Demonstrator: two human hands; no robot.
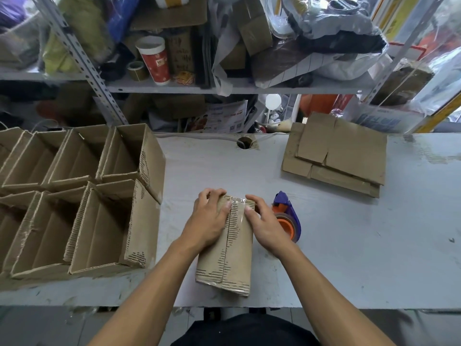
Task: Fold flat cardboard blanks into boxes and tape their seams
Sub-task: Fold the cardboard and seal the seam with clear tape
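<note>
While both hands press flat on the box (225, 248) near the table's (349, 245) front edge, left hand (208, 221) and right hand (264, 224) smooth tape over its seam, fingers extended. Next, I'd judge: tape the near end; dispenser (287, 216) sits just right.

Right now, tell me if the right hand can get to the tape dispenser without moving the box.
Probably yes. The tape dispenser sits on the table just beside the right hand, which rests on the box. Nothing lies between them; the hand only needs to lift off the taped seam.
</note>
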